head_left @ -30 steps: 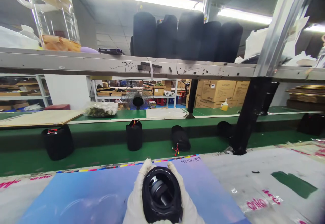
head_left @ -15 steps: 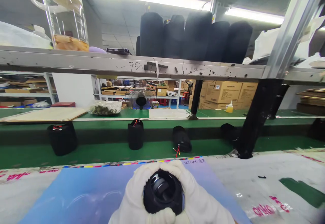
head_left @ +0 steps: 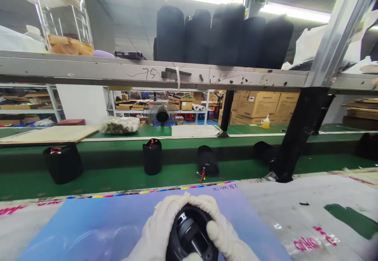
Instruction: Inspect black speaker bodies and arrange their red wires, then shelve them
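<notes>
Both my hands wear white gloves and wrap around a black cylindrical casing [head_left: 174, 241] low in the middle of the head view. My left hand [head_left: 159, 225] grips its left and upper side. On the right, my right hand [head_left: 226, 229] holds the rim, one fingertip bent over the edge. The open end of the casing faces me, and a round black part with a shiny metal rim, like a speaker driver [head_left: 189, 229], shows inside. A thumb tip covers the casing's lower edge. Beneath the hands lies a blue-purple printed sheet [head_left: 103, 217].
Several black cylinders, including one with red wires [head_left: 208, 160], stand or lie on the green conveyor belt [head_left: 115, 178] ahead. A metal shelf [head_left: 103, 69] crosses above, carrying more black cylinders [head_left: 226, 36] and a glass jug [head_left: 62, 20]. A black-wrapped post [head_left: 298, 135] rises at right.
The casing has tilted and sits lower and nearer me, showing more of the part inside. My right fingertip has moved onto the rim's right side. The view has shifted slightly.
</notes>
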A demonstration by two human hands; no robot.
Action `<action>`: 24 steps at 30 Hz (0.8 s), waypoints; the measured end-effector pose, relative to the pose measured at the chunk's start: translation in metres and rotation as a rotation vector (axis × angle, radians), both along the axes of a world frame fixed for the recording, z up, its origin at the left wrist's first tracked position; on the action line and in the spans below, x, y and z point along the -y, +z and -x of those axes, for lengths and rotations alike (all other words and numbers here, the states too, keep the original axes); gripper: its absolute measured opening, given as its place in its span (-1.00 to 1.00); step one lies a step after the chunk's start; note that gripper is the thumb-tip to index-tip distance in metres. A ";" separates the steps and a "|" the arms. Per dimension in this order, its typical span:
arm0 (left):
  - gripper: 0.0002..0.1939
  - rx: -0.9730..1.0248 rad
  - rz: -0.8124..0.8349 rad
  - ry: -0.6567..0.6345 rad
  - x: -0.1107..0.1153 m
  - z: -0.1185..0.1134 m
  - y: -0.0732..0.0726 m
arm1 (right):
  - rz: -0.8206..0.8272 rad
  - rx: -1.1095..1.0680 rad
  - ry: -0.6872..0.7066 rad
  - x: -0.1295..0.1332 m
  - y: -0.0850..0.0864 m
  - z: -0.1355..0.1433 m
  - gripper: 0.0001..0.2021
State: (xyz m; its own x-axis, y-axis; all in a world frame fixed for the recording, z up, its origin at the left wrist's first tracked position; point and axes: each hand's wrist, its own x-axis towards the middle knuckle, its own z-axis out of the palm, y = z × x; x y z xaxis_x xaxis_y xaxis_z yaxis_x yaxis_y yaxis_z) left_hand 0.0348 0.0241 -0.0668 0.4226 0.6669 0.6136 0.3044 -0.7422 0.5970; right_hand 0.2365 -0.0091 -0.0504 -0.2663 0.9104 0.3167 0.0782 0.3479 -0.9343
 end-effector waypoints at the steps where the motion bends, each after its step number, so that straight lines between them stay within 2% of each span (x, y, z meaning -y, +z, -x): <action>1: -0.44 0.012 -0.018 -0.002 0.002 0.000 0.000 | 0.000 0.035 -0.041 0.000 -0.001 0.000 -0.47; 4: -0.44 0.023 -0.016 0.035 0.008 -0.002 0.000 | -0.022 0.076 -0.091 -0.002 -0.004 0.000 -0.48; 8: -0.30 0.041 0.094 0.090 0.013 -0.005 0.004 | -0.076 -0.029 0.005 0.001 -0.004 0.000 -0.36; 10: -0.34 0.047 0.121 0.115 0.014 -0.007 0.008 | -0.067 0.016 0.005 0.004 -0.003 0.001 -0.41; 12: -0.48 0.046 0.157 0.149 0.013 -0.010 0.013 | -0.048 0.059 -0.035 0.005 -0.002 0.001 -0.47; 13: -0.50 0.049 0.188 0.163 0.012 -0.011 0.014 | -0.046 0.053 -0.056 0.005 -0.003 0.002 -0.44; 15: -0.48 0.081 0.260 0.192 0.010 -0.014 0.014 | -0.064 0.019 -0.085 0.002 -0.006 0.003 -0.39; 17: -0.41 0.140 0.308 0.224 0.010 -0.016 0.013 | -0.089 0.030 -0.112 -0.001 -0.009 0.003 -0.44; 19: -0.34 0.189 0.347 0.226 0.010 -0.017 0.013 | -0.138 0.060 -0.141 -0.003 -0.011 0.005 -0.50; 21: -0.39 0.198 0.408 0.192 0.010 -0.015 0.016 | -0.167 0.053 -0.166 -0.004 -0.011 0.006 -0.53; 24: -0.48 0.172 0.495 0.168 0.007 -0.011 0.024 | -0.118 0.031 -0.176 -0.005 -0.010 0.007 -0.50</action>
